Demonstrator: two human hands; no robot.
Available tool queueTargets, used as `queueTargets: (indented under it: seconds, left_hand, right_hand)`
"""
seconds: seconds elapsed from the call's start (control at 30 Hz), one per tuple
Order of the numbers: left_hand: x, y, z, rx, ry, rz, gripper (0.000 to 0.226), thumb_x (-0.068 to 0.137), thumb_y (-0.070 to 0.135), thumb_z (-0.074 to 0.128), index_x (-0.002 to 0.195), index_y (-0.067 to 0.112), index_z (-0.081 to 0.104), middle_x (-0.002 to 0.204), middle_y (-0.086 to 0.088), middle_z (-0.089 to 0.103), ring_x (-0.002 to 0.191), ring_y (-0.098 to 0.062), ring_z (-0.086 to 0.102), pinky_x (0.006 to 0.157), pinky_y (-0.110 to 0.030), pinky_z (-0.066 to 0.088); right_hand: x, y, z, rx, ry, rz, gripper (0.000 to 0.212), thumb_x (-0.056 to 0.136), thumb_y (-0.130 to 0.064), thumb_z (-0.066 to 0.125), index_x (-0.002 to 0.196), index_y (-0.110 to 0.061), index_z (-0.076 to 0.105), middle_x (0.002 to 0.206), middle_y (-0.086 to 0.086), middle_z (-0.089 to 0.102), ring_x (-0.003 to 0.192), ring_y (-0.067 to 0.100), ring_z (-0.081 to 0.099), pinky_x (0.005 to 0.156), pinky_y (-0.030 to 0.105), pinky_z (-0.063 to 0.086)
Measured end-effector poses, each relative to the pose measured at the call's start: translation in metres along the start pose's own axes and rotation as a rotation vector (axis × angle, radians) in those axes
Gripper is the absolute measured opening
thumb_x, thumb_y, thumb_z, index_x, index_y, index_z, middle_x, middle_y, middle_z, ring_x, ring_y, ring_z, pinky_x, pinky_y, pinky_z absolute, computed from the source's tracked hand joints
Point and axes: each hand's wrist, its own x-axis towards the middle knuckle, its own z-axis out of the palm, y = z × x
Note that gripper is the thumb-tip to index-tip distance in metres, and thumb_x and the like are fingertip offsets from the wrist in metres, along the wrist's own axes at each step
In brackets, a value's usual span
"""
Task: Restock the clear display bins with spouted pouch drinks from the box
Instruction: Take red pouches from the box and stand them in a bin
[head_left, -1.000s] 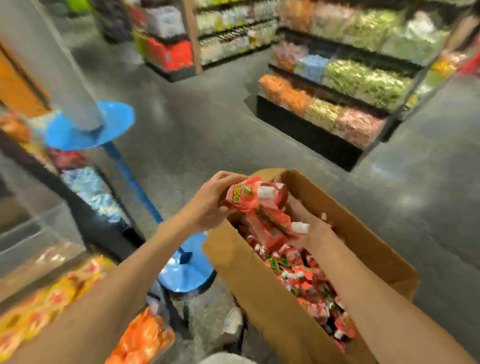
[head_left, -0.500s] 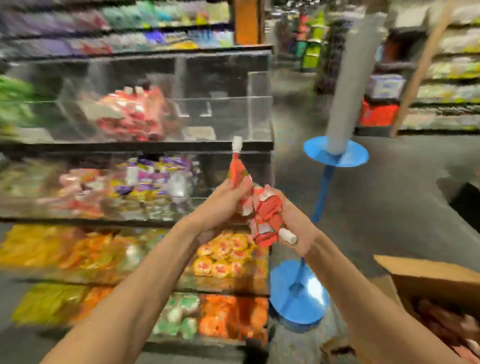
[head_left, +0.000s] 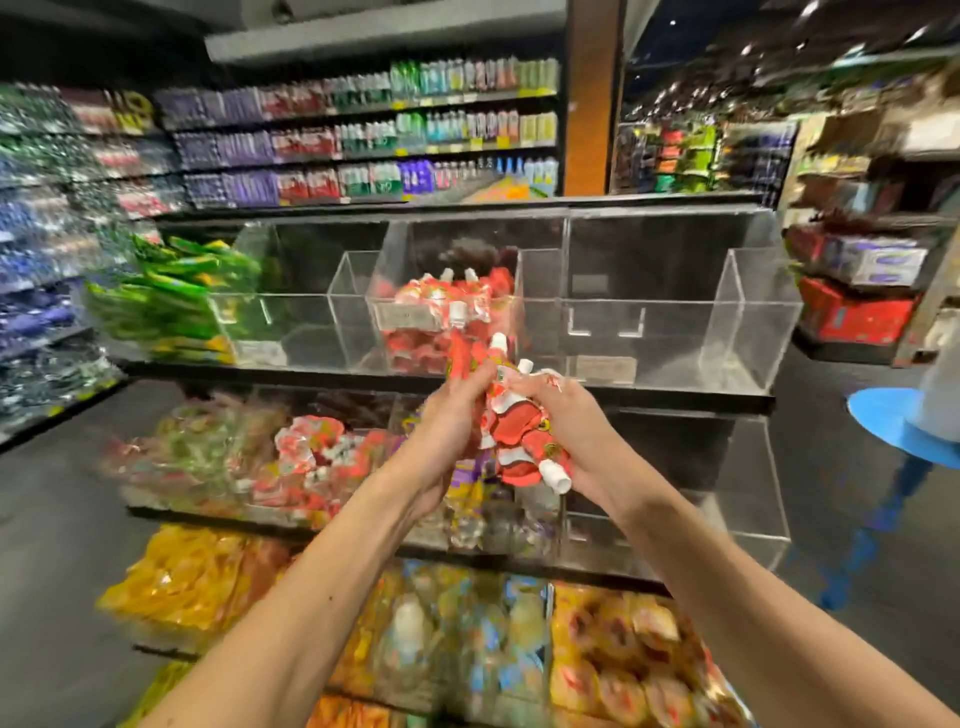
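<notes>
Though bunched tight between both hands, likely to slither: soft glossy foil, liquid-filled, floppy, light singly yet weighty as a clump. Starting at the left: green packs (head_left: 171, 301) heaped at the shelf's end. Next, left hand (head_left: 447, 415), fingers curled round 1 upright pouch, cap up. Then the red spouted pouches (head_left: 519, 431), held in the air just in front of the top shelf, below the part-filled clear bin (head_left: 395, 317) of matching red ones. Right hand (head_left: 576, 431), fingers wrapped round several more, with 1 white cap poking out underneath. Further right, an empty-looking bin (head_left: 727, 322). Best gripped at the stiff spout neck or across the flat body; avoid the slick edges.
</notes>
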Motion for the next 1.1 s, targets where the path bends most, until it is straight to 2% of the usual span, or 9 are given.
queueTargets:
  seconds: [0.1, 0.17, 0.27, 0.4, 0.53, 0.67, 0.83, 0.97, 1.1]
  left_hand:
    - [0.027, 0.009, -0.029, 0.013, -0.019, -0.007, 0.035, 0.095, 0.041, 0.06, 0.117, 0.017, 0.071, 0.11, -0.003, 0.075, 0.105, -0.021, 0.071, 0.095, -0.039, 0.053]
    - [0.045, 0.013, -0.042, -0.01, -0.033, -0.004, 0.039, 0.093, 0.043, 0.061, 0.119, 0.015, 0.071, 0.112, -0.005, 0.075, 0.108, -0.024, 0.069, 0.1, -0.042, 0.051]
    - [0.069, 0.015, -0.055, -0.024, -0.038, 0.035, 0.047, 0.087, 0.049, 0.06, 0.117, 0.015, 0.073, 0.113, -0.008, 0.074, 0.11, -0.025, 0.069, 0.105, -0.049, 0.047]
    - [0.09, 0.019, -0.064, 0.029, -0.048, 0.109, 0.044, 0.09, 0.051, 0.056, 0.118, 0.021, 0.072, 0.114, -0.001, 0.074, 0.111, -0.021, 0.068, 0.106, -0.049, 0.045]
    - [0.107, 0.026, -0.066, 0.22, 0.011, 0.197, 0.038, 0.098, 0.054, 0.051, 0.109, 0.025, 0.073, 0.097, 0.012, 0.076, 0.096, -0.004, 0.069, 0.1, -0.038, 0.047]
    - [0.129, 0.028, -0.066, 0.207, 0.148, 0.127, 0.092, 0.064, 0.095, 0.052, 0.129, 0.03, 0.06, 0.122, 0.004, 0.07, 0.115, -0.017, 0.064, 0.105, -0.046, 0.047]
    - [0.157, 0.043, -0.078, 0.167, 0.363, 0.116, 0.122, 0.044, 0.096, 0.063, 0.134, 0.018, 0.037, 0.125, -0.001, 0.059, 0.111, -0.018, 0.063, 0.099, -0.046, 0.051]
    - [0.176, 0.06, -0.096, 0.162, 0.276, 0.076, 0.082, 0.054, 0.073, 0.071, 0.115, 0.021, 0.053, 0.113, -0.005, 0.066, 0.101, -0.02, 0.067, 0.091, -0.046, 0.055]
    - [0.195, 0.067, -0.121, 0.057, 0.041, 0.092, 0.045, 0.066, 0.039, 0.072, 0.107, 0.019, 0.071, 0.101, -0.006, 0.076, 0.095, -0.019, 0.071, 0.089, -0.049, 0.058]
  right_hand:
    - [0.024, -0.005, 0.02, -0.016, -0.003, -0.061, 0.019, 0.093, -0.012, 0.063, 0.074, -0.009, 0.067, 0.07, 0.012, 0.066, 0.057, 0.02, 0.064, 0.053, 0.027, 0.051]
    - [0.039, -0.009, 0.029, -0.015, 0.005, -0.064, 0.019, 0.088, -0.019, 0.072, 0.094, -0.002, 0.068, 0.082, 0.019, 0.07, 0.067, 0.025, 0.069, 0.058, 0.03, 0.054]
    - [0.063, -0.017, 0.041, -0.086, 0.019, -0.061, 0.065, 0.072, -0.038, 0.086, 0.115, 0.004, 0.063, 0.104, 0.027, 0.071, 0.089, 0.036, 0.071, 0.074, 0.042, 0.059]
    - [0.087, -0.031, 0.041, -0.165, -0.061, -0.082, 0.053, 0.072, -0.042, 0.078, 0.108, -0.004, 0.069, 0.1, 0.019, 0.074, 0.087, 0.031, 0.074, 0.073, 0.037, 0.059]
    - [0.117, -0.031, 0.036, -0.126, -0.145, 0.004, 0.062, 0.074, -0.037, 0.084, 0.123, -0.004, 0.064, 0.112, 0.02, 0.072, 0.101, 0.035, 0.07, 0.093, 0.047, 0.055]
    - [0.144, -0.033, 0.035, -0.042, -0.082, 0.051, 0.044, 0.085, -0.023, 0.073, 0.123, -0.003, 0.065, 0.113, 0.022, 0.071, 0.105, 0.039, 0.067, 0.099, 0.051, 0.052]
    - [0.162, -0.05, 0.046, -0.032, -0.048, 0.105, 0.034, 0.089, -0.027, 0.068, 0.116, -0.006, 0.067, 0.107, 0.021, 0.073, 0.096, 0.038, 0.071, 0.093, 0.051, 0.055]
    - [0.182, -0.058, 0.057, -0.104, -0.018, 0.115, 0.053, 0.085, -0.039, 0.072, 0.122, -0.001, 0.066, 0.111, 0.022, 0.071, 0.096, 0.04, 0.069, 0.091, 0.05, 0.055]
    - [0.202, -0.062, 0.068, -0.131, -0.003, 0.191, 0.034, 0.095, -0.038, 0.056, 0.086, -0.005, 0.062, 0.062, 0.007, 0.066, 0.045, 0.017, 0.063, 0.042, 0.022, 0.05]
